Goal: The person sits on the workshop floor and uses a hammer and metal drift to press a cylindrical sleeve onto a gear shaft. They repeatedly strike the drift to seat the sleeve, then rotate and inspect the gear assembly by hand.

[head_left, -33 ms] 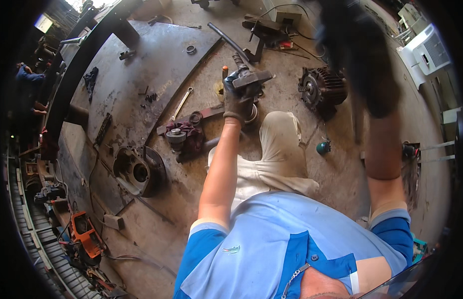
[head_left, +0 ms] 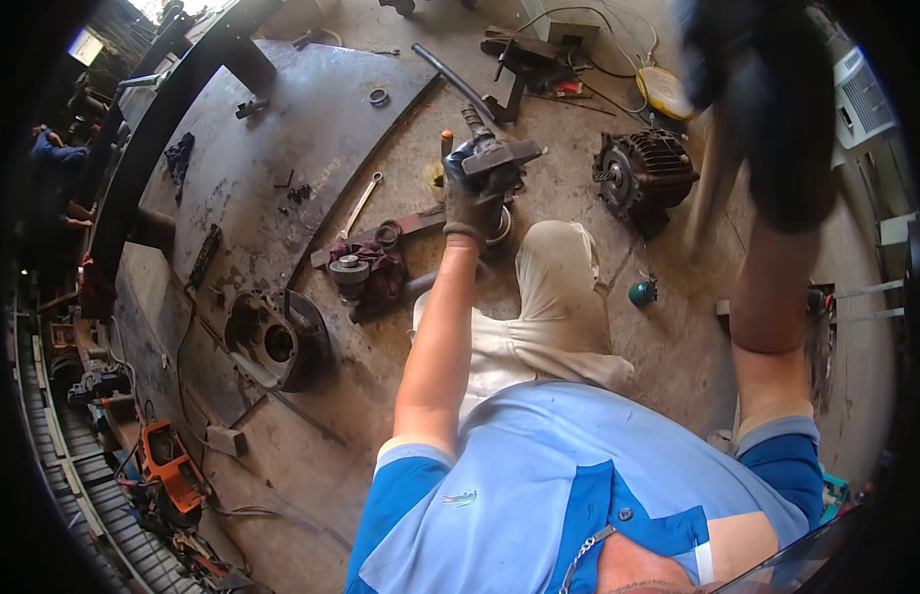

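Note:
My left hand [head_left: 475, 198], in a dark glove, is closed around a dark rectangular metal block [head_left: 506, 155]. Just beyond it a coarse-threaded metal piece [head_left: 475, 123] stands out, near a long metal bar [head_left: 442, 69]. An orange-tipped rod [head_left: 447, 144] shows beside the fingers. High at the right, close to the camera, my gloved right hand [head_left: 781, 129] is raised and smeared by motion. A blurred brown-handled tool [head_left: 714, 183] sticks out beside that hand; its head cannot be made out. Below my left wrist a metal bearing ring [head_left: 501, 228] is partly hidden.
A finned motor [head_left: 643, 178] stands right of my knee, near a small green object [head_left: 642, 293]. A gear [head_left: 350, 271] lies by a dark red cloth [head_left: 381, 267], with a wrench [head_left: 363, 206] above. Further left is a round metal housing [head_left: 262, 342]. A yellow-rimmed disc [head_left: 666, 92] lies behind the motor.
My right hand has moved to the right with the brown-handled tool, uncovering the yellow-rimmed disc and more of the motor. My left hand holds its place on the metal block.

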A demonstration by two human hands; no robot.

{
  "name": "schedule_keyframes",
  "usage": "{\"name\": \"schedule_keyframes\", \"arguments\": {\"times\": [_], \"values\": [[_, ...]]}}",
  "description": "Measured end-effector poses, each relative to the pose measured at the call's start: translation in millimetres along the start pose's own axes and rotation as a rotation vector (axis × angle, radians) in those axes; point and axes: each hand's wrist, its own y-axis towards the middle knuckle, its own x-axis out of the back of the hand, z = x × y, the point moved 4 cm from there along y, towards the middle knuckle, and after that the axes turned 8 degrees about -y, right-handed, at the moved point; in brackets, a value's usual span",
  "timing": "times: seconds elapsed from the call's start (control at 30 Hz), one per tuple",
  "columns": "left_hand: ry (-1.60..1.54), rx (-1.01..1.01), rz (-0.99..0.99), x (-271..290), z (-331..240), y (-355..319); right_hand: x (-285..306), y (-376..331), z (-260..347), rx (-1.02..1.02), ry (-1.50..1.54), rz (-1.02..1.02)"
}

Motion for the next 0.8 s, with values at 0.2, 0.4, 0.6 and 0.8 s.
{"name": "schedule_keyframes", "arguments": {"times": [0.2,0.4,0.6,0.8], "values": [[-0.015,-0.007,-0.17,9,15,-8,-105,-59,-86,-0.298,-0.796,0.286],[-0.057,0.052,-0.12,2,19,-3,-126,-75,-132,-0.495,-0.223,0.404],[0.093,-0.03,-0.098,5,16,-4,-100,-64,-108,-0.604,-0.006,0.342],[0.055,0.013,-0.178,11,28,-8,-122,-79,-127,-0.8,-0.054,0.522]]}}
